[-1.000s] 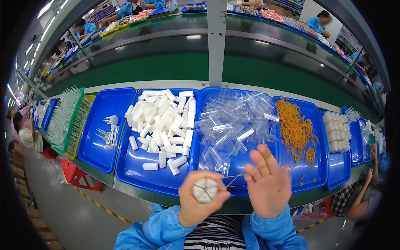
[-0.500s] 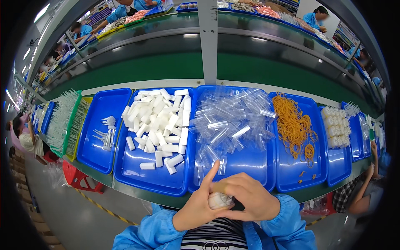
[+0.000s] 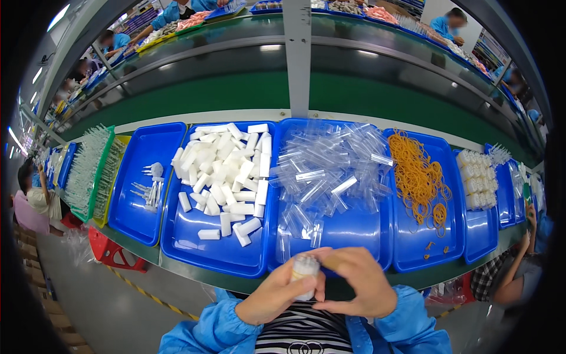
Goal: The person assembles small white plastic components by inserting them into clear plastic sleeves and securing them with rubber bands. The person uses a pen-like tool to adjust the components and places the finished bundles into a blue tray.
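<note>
At the lower centre of the frame, the left hand [image 3: 277, 295] grips a white bundle [image 3: 305, 272] upright, and the right hand [image 3: 359, 289] closes on it from the right. Above them sit blue trays [image 3: 354, 233] of clear tubes [image 3: 327, 171], white sticks [image 3: 227, 171] and rubber bands [image 3: 418, 177].

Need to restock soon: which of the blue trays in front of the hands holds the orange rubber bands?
The blue tray right of the clear-tube tray. It alone holds orange rubber bands; the tray of white blocks sits further left.
</note>
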A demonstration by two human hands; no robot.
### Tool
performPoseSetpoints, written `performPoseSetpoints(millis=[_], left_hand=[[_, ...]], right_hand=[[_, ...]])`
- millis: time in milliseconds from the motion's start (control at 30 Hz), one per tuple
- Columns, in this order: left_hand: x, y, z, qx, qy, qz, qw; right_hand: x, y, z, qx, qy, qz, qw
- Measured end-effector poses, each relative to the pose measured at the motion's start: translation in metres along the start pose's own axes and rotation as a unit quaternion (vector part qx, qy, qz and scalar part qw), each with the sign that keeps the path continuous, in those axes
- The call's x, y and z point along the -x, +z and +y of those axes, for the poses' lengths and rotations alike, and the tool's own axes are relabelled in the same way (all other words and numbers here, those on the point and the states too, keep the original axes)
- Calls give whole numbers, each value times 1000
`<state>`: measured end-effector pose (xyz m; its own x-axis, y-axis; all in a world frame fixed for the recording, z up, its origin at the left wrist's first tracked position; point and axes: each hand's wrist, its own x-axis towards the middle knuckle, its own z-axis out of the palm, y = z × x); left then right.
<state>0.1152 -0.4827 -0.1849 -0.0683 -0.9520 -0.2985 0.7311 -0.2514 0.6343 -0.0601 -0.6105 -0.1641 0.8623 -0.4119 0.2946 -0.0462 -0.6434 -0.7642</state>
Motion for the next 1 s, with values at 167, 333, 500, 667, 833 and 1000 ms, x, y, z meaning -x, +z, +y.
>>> performPoseSetpoints(millis=[167, 333, 500, 667, 833, 1000], left_hand=[[13, -2, 13, -95, 64, 108, 988], [9, 2, 7, -113, 25, 109, 987], [8, 6, 3, -91, 25, 84, 992], [17, 2, 6, -59, -38, 50, 996], [23, -2, 2, -79, -41, 52, 995], [15, 1, 1, -151, -25, 40, 987]], right_hand=[[46, -37, 7, 93, 62, 17, 994], [37, -19, 11, 220, 1, -2, 976], [-16, -5, 37, 206, -42, -91, 973], [-35, -5, 29, 347, -82, -206, 911], [-22, -27, 40, 187, 30, -132, 973], [7, -22, 37, -258, 241, 80, 932]])
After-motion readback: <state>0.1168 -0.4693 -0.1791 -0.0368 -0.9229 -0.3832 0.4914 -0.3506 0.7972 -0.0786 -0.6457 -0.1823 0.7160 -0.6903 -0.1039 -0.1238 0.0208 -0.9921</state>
